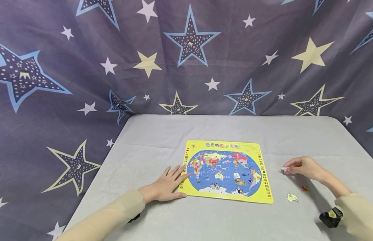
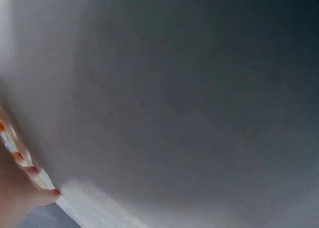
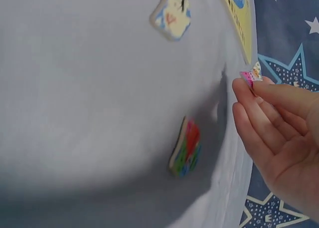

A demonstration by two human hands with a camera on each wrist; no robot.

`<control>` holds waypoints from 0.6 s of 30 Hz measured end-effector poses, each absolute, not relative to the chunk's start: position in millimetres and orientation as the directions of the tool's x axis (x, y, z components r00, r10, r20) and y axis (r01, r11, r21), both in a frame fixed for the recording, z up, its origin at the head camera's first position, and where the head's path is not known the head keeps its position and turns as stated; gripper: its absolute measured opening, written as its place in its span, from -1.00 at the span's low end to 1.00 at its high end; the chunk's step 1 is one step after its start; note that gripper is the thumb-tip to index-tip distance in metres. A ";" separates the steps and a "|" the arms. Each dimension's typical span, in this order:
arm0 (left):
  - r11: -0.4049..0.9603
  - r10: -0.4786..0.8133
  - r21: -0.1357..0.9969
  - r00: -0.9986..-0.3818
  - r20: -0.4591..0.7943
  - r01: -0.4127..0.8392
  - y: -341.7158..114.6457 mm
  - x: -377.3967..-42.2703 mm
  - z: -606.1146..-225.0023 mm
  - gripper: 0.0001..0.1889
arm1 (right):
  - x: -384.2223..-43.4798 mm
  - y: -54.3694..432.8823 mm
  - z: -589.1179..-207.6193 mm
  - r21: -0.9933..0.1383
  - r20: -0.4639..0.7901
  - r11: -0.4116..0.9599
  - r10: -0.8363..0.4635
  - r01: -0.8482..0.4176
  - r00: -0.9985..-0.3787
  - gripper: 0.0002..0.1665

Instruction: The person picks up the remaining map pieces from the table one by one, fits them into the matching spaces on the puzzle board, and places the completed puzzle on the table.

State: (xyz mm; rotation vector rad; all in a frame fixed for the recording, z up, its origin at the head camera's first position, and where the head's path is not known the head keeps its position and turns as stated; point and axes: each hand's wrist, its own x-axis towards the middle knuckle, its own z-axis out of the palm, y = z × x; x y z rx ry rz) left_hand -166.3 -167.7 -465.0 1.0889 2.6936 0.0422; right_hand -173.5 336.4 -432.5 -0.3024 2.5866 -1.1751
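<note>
A yellow-bordered world map puzzle board (image 1: 228,198) lies flat on the table. My left hand (image 1: 166,184) rests at its left edge, fingers spread, fingertips over the border; the left wrist view shows only part of that hand (image 2: 22,188). To the right of the board, my right hand (image 1: 305,167) pinches a small pink and white puzzle piece (image 3: 251,77) between thumb and fingers, above the table. Below this hand lie two loose pieces: a pale yellow one with blue edges (image 1: 292,197) and a smaller red and green one (image 3: 187,147).
The table (image 1: 150,140) has a light grey cloth. Behind and left of it hangs a dark curtain (image 1: 222,67) with stars. Black wrist devices sit under both sleeves, the right one (image 1: 331,217) close over the table.
</note>
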 end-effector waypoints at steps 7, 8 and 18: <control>0.725 0.686 0.107 -0.699 -0.203 0.680 -168.6 -166.7 -465.7 -0.18 | -182.2 321.3 -429.6 -0.789 -0.173 0.610 -0.328 -0.068 -0.929 -0.73; 0.725 0.686 0.108 -0.699 -0.202 0.680 -168.5 -166.8 -465.4 -0.18 | -183.4 318.9 -428.7 -0.783 -0.169 0.618 -0.324 -0.073 -0.931 -0.74; 0.722 0.688 0.104 -0.695 -0.209 0.684 -167.1 -166.4 -463.6 -0.19 | -191.8 297.8 -424.2 -0.790 -0.149 0.605 -0.342 -0.096 -0.928 -0.74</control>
